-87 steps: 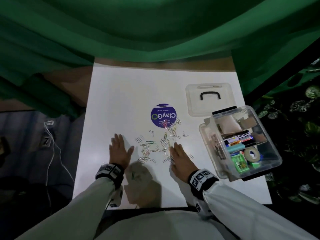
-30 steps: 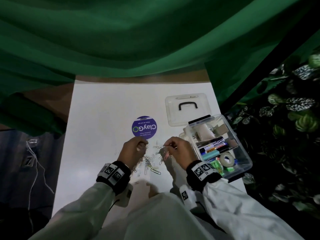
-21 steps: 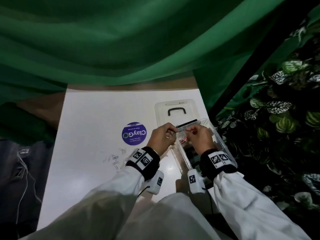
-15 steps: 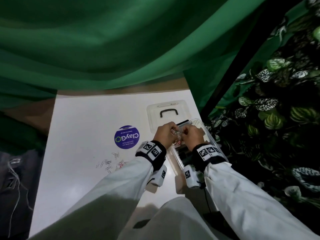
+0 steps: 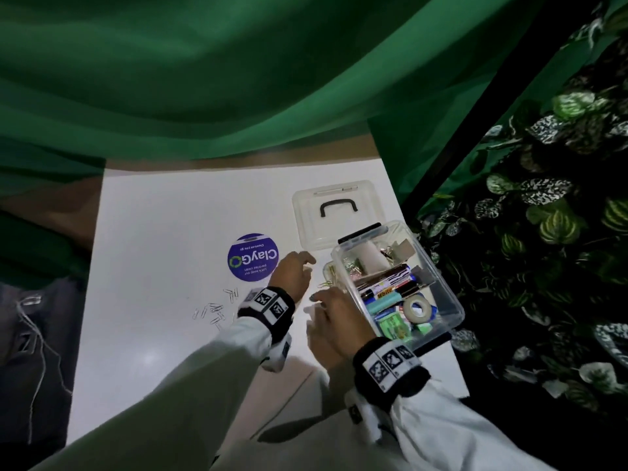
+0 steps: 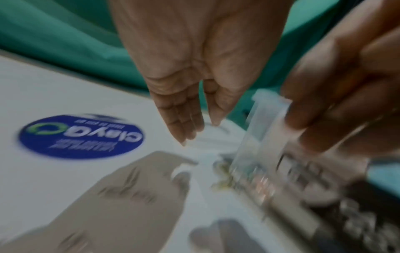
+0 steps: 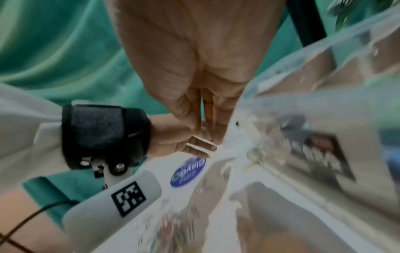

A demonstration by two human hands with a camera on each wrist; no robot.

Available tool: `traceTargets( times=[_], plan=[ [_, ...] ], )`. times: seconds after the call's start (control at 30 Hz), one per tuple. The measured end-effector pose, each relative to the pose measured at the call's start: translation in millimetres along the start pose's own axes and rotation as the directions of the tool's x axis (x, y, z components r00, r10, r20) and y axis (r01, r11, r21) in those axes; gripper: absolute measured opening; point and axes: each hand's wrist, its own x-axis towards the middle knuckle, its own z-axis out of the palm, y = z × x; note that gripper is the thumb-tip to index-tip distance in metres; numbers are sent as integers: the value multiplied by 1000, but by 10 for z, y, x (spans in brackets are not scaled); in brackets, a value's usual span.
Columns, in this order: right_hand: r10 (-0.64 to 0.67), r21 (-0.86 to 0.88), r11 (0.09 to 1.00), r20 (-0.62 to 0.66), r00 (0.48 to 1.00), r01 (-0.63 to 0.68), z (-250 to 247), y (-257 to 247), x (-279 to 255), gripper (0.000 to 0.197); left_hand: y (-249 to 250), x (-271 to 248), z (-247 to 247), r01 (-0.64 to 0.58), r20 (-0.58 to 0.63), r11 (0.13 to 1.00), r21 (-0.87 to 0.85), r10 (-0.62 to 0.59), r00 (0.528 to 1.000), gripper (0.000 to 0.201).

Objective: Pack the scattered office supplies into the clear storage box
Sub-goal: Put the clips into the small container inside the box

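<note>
- The white table [image 5: 163, 232] carries everything, with green cloth [image 5: 204, 79] hanging behind it.
- The clear storage box [image 5: 452, 302] sits open at the table's right edge, holding markers, a roll of tape [image 5: 417, 307], green and teal items, and paper clips in its far left corner. One marker label reads "White" (the rest is too small to read).
- The box's lid [image 5: 334, 212], with a black handle, lies flat just beyond the box.
- The round blue sticker [image 5: 252, 257] left of the box reads "ClayGo", upside down from here.
- The left hand [image 5: 292, 271] hovers between the sticker and the box, fingers straight and relaxed, gripping nothing.
- The right hand [image 5: 334, 317] is just beside the box's near left wall, fingers stretched out and empty in the wrist view (which is blurred).
- Loose paper clips [image 5: 212, 309] lie on the table left of the left wrist, well apart from both hands' fingers; a gold clip [image 5: 324, 284] lies just beside the box, between the two hands.
</note>
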Motion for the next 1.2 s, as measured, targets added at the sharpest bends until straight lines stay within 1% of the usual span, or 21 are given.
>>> traceTargets(
  times=[0.07, 0.13, 0.17, 0.23, 0.33, 0.37, 0.4, 0.47, 0.53, 0.57, 0.63, 0.7, 0.77, 0.8, 0.87, 0.9, 0.93, 1.0, 1.07, 1.13, 1.2],
  plan=[
    [129, -144, 983, 113, 985, -112, 294, 56, 53, 45, -272, -97, 94, -3, -8, 1000, 17, 3, 1000, 35],
    [201, -288, 943, 103, 974, -165, 419, 97, 175, 62, -570, -213, 48, 23, -53, 984, 177, -14, 998, 47],
    [223, -309, 931, 67, 973, -192, 431, 102, 259, 67, -725, -288, -25, 56, -72, 961, 270, -38, 997, 53],
    [265, -282, 927, 22, 964, -248, 448, 143, 446, 74, -1048, -471, -200, 158, -95, 918, 364, -133, 987, 64],
    [314, -250, 922, 39, 949, -295, 550, 197, 614, 78, -1404, -767, -364, 371, -38, 871, 323, -380, 924, 76],
    [310, -281, 916, 40, 950, -287, 622, 200, 611, 78, -1443, -837, -365, 387, -6, 865, 321, -407, 914, 78],
    [291, -327, 909, 59, 955, -257, 720, 199, 580, 77, -1449, -898, -333, 364, 24, 870, 334, -393, 919, 80],
    [194, -367, 921, 131, 972, -135, 929, 148, 437, 72, -1377, -1005, -196, 244, 83, 896, 370, -293, 952, 80],
    [43, -337, 941, 236, 971, 41, 1057, 66, 244, 67, -1260, -1100, -69, 118, 163, 919, 376, -191, 968, 79],
    [-10, -297, 951, 262, 965, 90, 1057, 42, 157, 66, -1225, -1144, -41, 87, 192, 929, 359, -165, 967, 77],
    [-23, -235, 969, 233, 972, 79, 990, 80, 41, 67, -1234, -1238, -144, 95, 161, 940, 327, -154, 975, 72],
    [63, -260, 965, 123, 990, -29, 878, 218, -37, 59, -1358, -1384, -388, 175, 35, 932, 317, -196, 980, 67],
    [141, -376, 922, 105, 984, -91, 800, 405, -99, 42, -1586, -1579, -633, 311, -33, 904, 295, -316, 948, 60],
    [190, -429, 897, 161, 969, -105, 791, 465, -121, 39, -1696, -1687, -731, 381, -4, 879, 286, -397, 918, 60],
    [264, -405, 901, 228, 937, -156, 829, 499, -145, 46, -1860, -1868, -833, 474, 134, 809, 347, -543, 829, 65],
    [257, -360, 920, 262, 930, -154, 871, 461, -141, 48, -1900, -1936, -835, 479, 201, 784, 395, -582, 788, 68],
    [219, -327, 937, 286, 933, -120, 927, 387, -112, 43, -1929, -1972, -808, 467, 238, 777, 423, -592, 770, 68],
    [140, -288, 956, 300, 944, -50, 1032, 187, 1, 29, -1924, -1958, -713, 434, 250, 796, 422, -562, 789, 61],
    [107, -229, 973, 297, 949, -37, 1127, -7, 149, 20, -1865, -1863, -627, 389, 230, 835, 389, -497, 837, 43],
    [47, -168, 986, 314, 948, 7, 1162, -176, 261, 18, -1814, -1774, -612, 353, 194, 885, 303, -420, 886, 28],
    [-59, -161, 980, 310, 949, 114, 1182, -312, 318, 20, -1837, -1743, -718, 345, 130, 914, 212, -377, 917, 24]
  ],
)
